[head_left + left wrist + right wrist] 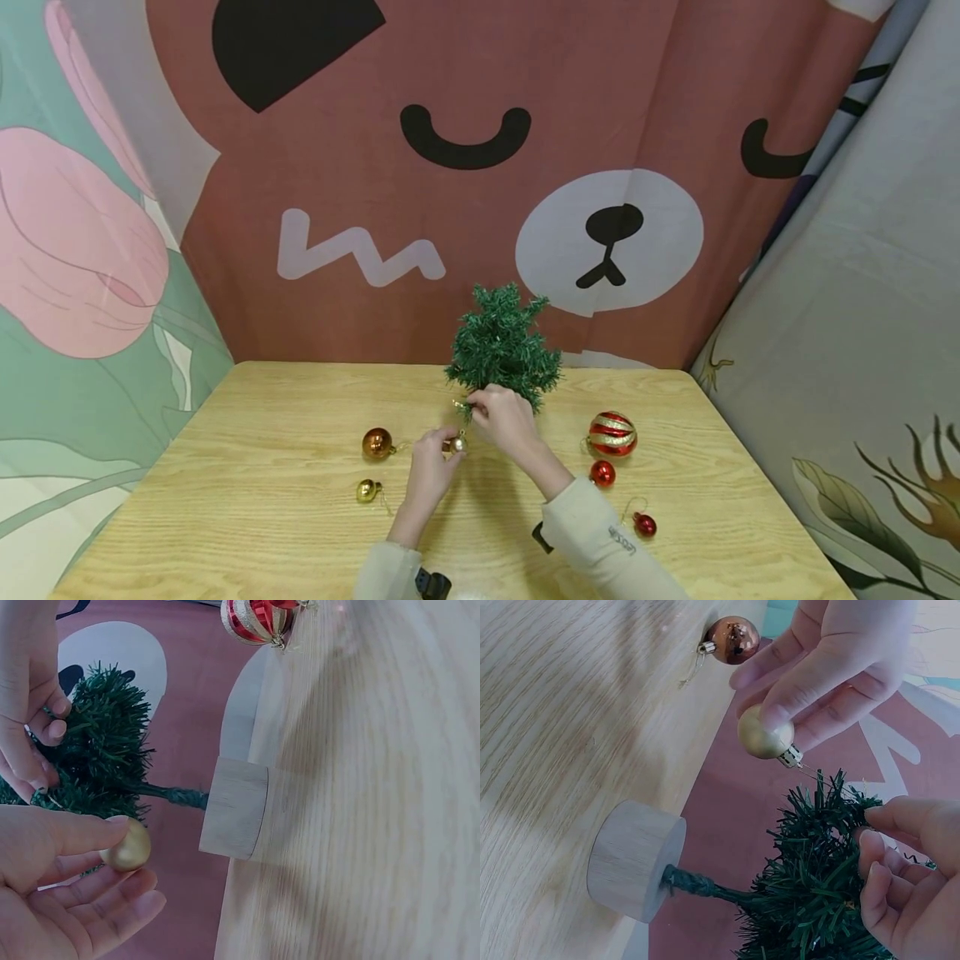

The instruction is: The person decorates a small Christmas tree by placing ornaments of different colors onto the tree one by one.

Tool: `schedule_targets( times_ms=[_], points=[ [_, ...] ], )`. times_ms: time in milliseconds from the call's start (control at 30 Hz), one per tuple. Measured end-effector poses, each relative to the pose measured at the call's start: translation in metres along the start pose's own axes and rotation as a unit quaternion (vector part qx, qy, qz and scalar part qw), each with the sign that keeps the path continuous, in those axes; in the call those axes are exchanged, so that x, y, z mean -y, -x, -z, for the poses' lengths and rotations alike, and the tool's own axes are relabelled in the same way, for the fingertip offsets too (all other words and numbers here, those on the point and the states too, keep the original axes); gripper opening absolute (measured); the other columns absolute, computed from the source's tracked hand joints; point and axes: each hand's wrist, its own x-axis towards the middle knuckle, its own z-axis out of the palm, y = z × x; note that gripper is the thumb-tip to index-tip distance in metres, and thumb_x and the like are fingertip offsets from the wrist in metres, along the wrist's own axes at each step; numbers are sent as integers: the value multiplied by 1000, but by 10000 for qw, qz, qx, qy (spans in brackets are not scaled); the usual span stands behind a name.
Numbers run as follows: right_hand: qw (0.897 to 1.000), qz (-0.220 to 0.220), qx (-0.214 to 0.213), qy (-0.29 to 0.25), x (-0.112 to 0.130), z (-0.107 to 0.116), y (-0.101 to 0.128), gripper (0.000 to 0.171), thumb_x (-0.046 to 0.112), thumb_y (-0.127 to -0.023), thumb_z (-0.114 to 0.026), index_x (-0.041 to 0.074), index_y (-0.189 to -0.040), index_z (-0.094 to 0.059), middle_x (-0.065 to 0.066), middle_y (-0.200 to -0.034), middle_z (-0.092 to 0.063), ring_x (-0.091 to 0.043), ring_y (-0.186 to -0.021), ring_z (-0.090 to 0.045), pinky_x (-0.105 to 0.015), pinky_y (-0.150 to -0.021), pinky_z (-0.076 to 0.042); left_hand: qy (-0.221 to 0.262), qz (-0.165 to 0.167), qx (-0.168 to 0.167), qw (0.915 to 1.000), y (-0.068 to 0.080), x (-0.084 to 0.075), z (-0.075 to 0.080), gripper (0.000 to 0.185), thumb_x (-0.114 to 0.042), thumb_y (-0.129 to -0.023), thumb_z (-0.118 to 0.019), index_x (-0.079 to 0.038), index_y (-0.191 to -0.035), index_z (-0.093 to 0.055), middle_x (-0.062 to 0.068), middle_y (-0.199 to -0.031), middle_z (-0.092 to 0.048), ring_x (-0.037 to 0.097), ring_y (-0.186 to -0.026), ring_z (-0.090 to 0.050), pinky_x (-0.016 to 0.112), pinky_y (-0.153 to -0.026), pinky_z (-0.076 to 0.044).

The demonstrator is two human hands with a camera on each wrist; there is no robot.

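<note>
A small artificial Christmas tree (502,342) with green tinsel branches stands at the back of the table, on a round wooden base (634,859). My left hand (429,471) holds a matte gold ball ornament (129,846) between thumb and fingers, low in front of the tree. From the ball's metal cap a thin thread loop (810,772) runs up to the branches. With thumb and index finger, my right hand (506,421) pinches a branch tip (866,806) on the tree's near left side, just above the ball.
Left on the table lie a shiny copper ball (377,443) and a small yellow-gold ornament (367,491). To the right are a red-and-gold striped ball (612,434), a red ball (602,473) and a small dark red ball (645,524). A printed curtain (360,333) hangs behind the table.
</note>
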Motion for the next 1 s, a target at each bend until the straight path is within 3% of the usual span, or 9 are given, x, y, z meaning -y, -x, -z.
schedule_targets(
  times_ms=[433,767,1000],
  points=[
    [9991,253,-349,-27,0,2,0,9,6,-76,-69,9,-84,-71,-1,-75,-63,-10,-55,-58,-18,-42,-41,189,228,143,9995,-1,-2,0,25,4,-71,-71,7,-94,-63,15,-86,-63,23,-73,-60,28,-60,-51],
    [9972,447,-603,-59,1,8,0,9,4,-79,-65,9,-82,-71,-2,-75,-64,-8,-48,-51,-16,-39,-34,362,477,260,9979,0,-3,3,29,2,-74,-69,7,-101,-61,20,-97,-61,28,-78,-60,29,-60,-51],
    [9932,665,-908,-303,-1,12,-1,6,1,-77,-65,4,-79,-70,-4,-74,-64,-12,-55,-57,-20,-47,-45,278,393,222,9986,2,-2,3,27,2,-74,-69,8,-99,-61,19,-95,-61,26,-77,-60,30,-62,-51]
  ],
)
